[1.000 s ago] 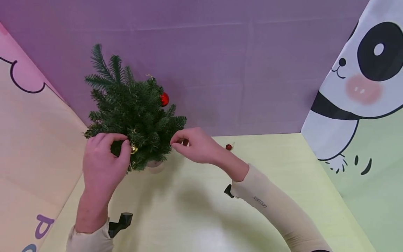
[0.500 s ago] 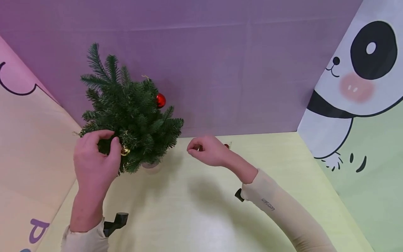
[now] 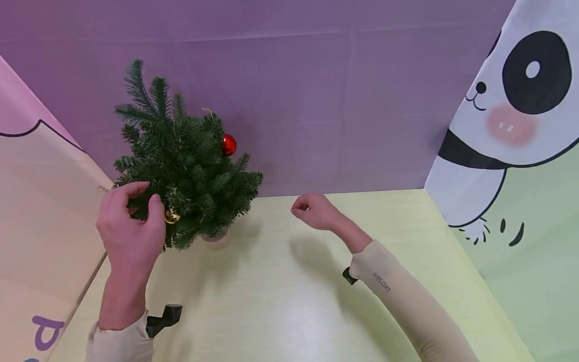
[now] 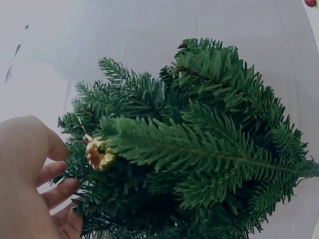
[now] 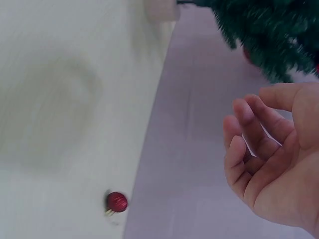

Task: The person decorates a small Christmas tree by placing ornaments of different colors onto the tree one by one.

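Note:
A small artificial Christmas tree [image 3: 190, 171] stands at the left. A gold ball ornament [image 3: 172, 216] hangs on its front left side, and a red ball ornament [image 3: 228, 145] hangs on its right. My left hand [image 3: 133, 216] is beside the gold ball; in the left wrist view, its thumb and bent fingers are apart, with nothing between them. My right hand [image 3: 318, 212] is over the table, away from the tree, its fingers loosely curled around nothing. A small dark red ball ornament [image 5: 116, 202] lies on the table in the right wrist view; in the head view it is out of sight.
The pale table [image 3: 271, 281] meets a purple backdrop [image 3: 316, 100] at the back. A panda-print cloth [image 3: 520, 125] closes off the right side, and a pink and cream cloth [image 3: 40, 216] the left. The tree's pale base [image 3: 216, 239] shows below its branches.
My right hand has moved right, away from the tree, and now covers the small red ornament in the head view. My left hand has drawn slightly left from the gold ball, its fingers spreading.

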Demonstrator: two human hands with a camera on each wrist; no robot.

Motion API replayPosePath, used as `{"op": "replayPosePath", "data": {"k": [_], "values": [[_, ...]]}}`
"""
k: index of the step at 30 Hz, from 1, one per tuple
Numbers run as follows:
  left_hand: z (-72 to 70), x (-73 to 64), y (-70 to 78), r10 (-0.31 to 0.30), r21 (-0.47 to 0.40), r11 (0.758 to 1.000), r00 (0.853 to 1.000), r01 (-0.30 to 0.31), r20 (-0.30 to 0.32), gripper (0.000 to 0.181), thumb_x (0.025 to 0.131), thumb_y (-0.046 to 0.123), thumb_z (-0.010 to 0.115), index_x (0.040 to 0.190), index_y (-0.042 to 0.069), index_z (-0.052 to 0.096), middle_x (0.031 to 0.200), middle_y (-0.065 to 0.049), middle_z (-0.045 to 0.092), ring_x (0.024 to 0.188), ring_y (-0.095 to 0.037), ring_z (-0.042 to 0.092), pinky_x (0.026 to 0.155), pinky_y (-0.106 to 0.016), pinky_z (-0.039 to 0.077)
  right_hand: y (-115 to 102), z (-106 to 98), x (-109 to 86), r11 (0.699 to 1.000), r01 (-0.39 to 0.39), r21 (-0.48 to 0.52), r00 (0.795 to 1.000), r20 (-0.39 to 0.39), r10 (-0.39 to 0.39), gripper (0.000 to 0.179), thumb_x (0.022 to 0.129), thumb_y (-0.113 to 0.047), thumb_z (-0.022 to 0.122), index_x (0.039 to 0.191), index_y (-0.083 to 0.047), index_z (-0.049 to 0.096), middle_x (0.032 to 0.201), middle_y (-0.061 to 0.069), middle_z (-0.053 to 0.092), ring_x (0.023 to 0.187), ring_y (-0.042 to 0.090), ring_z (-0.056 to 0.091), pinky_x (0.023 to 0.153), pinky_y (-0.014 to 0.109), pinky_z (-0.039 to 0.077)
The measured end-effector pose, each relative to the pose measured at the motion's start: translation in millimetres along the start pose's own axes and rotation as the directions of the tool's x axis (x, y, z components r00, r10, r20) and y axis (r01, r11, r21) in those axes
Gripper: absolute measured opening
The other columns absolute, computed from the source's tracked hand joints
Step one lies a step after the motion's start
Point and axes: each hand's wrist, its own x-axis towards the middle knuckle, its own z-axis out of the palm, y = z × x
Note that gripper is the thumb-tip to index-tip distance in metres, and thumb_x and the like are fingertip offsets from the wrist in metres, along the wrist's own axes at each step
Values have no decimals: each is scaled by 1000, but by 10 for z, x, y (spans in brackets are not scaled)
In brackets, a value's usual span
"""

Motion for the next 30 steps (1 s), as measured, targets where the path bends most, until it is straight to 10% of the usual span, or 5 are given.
{"op": "replayPosePath", "data": {"k": [18, 30], "values": [[99, -41, 210, -70, 62, 995, 995, 74, -77, 26, 89, 0, 61, 114, -3, 67, 110, -18, 60, 100, -16, 47, 80, -21, 32, 991, -87, 650, 966, -230, -122, 972, -71, 223, 21, 92, -17, 56, 101, -5, 71, 95, 5, 68, 84, 20, 60, 75, 34, 48], [86, -72, 288, -112, 91, 989, 992, 117, -63, 29, 94, 7, 55, 121, -2, 63, 115, -20, 56, 103, -19, 43, 81, -23, 31, 1212, 9, 885, 891, -357, -280, 934, -79, 350, 42, 89, -39, 62, 120, -10, 62, 115, 6, 65, 97, 25, 59, 73, 40, 49]]}}
